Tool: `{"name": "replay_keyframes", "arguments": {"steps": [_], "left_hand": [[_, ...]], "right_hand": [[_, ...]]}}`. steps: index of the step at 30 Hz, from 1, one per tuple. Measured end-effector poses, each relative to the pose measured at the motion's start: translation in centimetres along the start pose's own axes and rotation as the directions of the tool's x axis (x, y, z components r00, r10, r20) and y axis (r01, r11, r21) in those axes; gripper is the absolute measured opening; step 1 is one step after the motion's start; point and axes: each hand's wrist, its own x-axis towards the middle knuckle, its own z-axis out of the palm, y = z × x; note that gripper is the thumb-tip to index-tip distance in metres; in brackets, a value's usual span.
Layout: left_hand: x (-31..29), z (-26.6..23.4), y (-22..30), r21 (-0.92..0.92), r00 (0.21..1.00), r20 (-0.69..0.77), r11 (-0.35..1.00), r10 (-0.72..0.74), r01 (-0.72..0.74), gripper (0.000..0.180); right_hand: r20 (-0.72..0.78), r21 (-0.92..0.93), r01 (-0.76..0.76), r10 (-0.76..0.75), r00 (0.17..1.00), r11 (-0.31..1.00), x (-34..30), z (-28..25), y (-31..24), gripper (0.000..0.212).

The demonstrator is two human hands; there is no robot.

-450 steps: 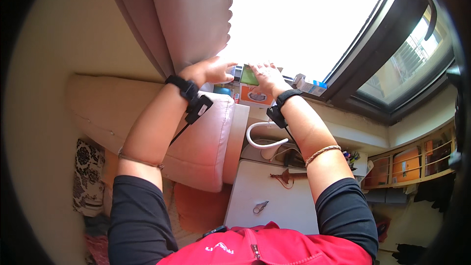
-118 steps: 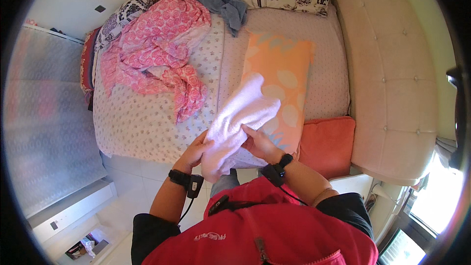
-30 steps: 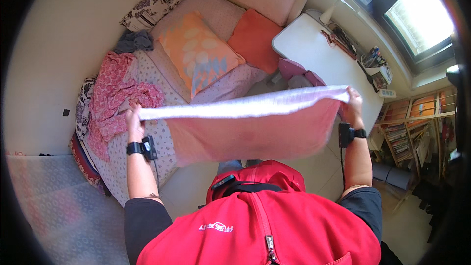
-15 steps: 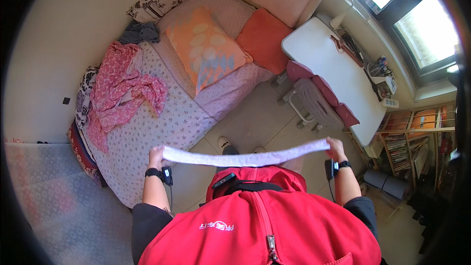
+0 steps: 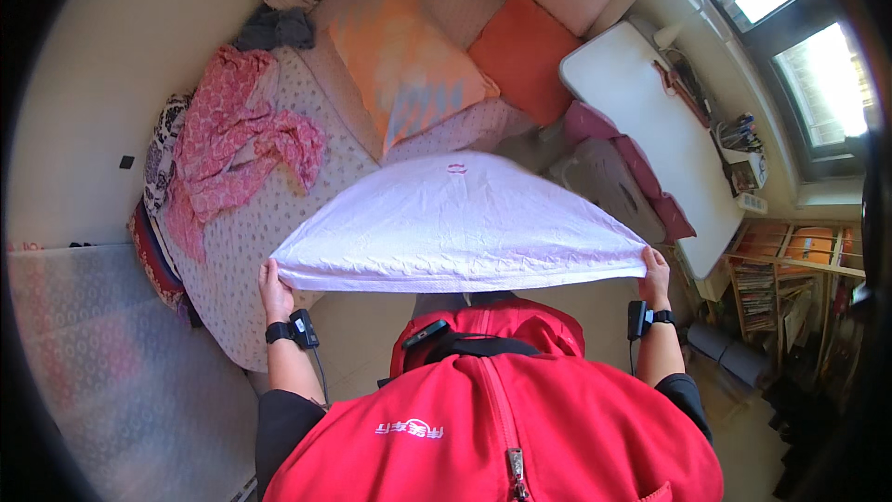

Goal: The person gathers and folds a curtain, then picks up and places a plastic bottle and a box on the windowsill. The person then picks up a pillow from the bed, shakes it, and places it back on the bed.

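White characters (image 5: 411, 429) are printed beside the zip on the chest of the red vest (image 5: 595, 418), and the pale pinkish-white cloth (image 5: 465, 242) carries a small dark-pink mark (image 5: 456, 168) near its far edge, too small to make out. Books on the wooden shelf (image 5: 757, 297) at the right show spines whose print is too fine to read.

The cloth is spread wide in the air in front of the person, its far side billowing up in an arch. The left hand (image 5: 275, 288) is clamped on its near left corner, the right hand (image 5: 656, 277) on its near right corner — the near edge runs almost straight between them.

The cloth blocks the view of some floor, the bed's near edge and part of the grey chair (image 5: 604, 181). Beyond it, the bed (image 5: 232, 311) bears a rumpled pink blanket (image 5: 223, 130), an orange patterned pillow (image 5: 400, 60) and a plain orange-red cushion (image 5: 523, 56); the white table (image 5: 632, 84) stands to the right, by the window (image 5: 822, 84).
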Motion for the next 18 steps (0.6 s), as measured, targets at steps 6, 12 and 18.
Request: {"name": "replay_keyframes", "arguments": {"steps": [6, 12, 18], "left_hand": [[-1.5, -3.7, -2.9, 0.007, 0.994, -0.065, 0.996, -0.088, 0.089, 0.021], [-1.2, 3.2, 1.2, 0.156, 0.994, 0.093, 0.987, -0.053, 0.038, 0.017], [-3.2, 20.3, 6.1, 0.289, 0.829, 0.541, 0.957, -0.144, -0.023, 0.016]], "right_hand": [[-0.078, -0.166, -0.178, 0.167, 0.983, 0.97, 0.1, -1.7, 4.6, 0.021], [-0.161, -0.539, -0.257, 0.202, 0.966, 0.802, 4.1, 2.7, 3.6, 0.023], [0.699, -0.401, 0.44, -0.042, 0.714, 0.803, -1.0, 29.7, -4.6, 0.049]]}}
